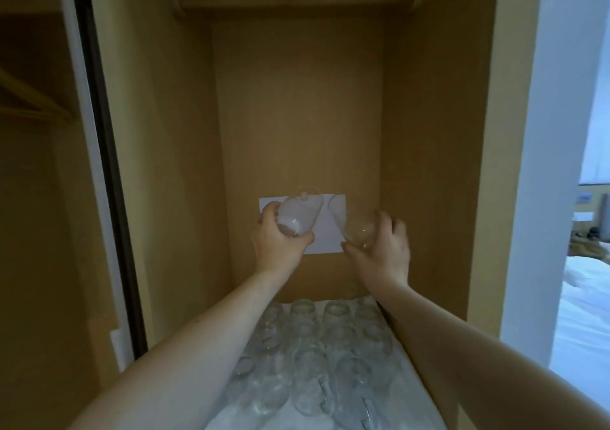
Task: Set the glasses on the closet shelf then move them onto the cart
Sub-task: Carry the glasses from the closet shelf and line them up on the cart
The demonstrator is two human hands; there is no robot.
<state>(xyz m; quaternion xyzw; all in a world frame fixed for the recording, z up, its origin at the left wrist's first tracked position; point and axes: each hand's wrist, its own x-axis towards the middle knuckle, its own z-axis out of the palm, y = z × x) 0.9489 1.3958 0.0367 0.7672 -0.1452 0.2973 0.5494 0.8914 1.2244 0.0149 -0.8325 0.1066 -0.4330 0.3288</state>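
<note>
Each hand is curled round a clear, stemless drinking glass held up inside the tan wooden closet [429,132]: the left hand [277,241] grips the left glass [298,215], the right hand [384,248] the right glass [355,223]. Both glasses are tilted, near each other, in front of a white paper sheet [325,231] on the back wall. They could knock together or slip. Rows of upturned clear glasses [317,357] crowd the white-lined surface [419,393] below, so a drop would likely break several.

A dim wooden closet [297,116] (a white paper [326,228] on its back panel) stands beside a bed [584,297] in daylight.
</note>
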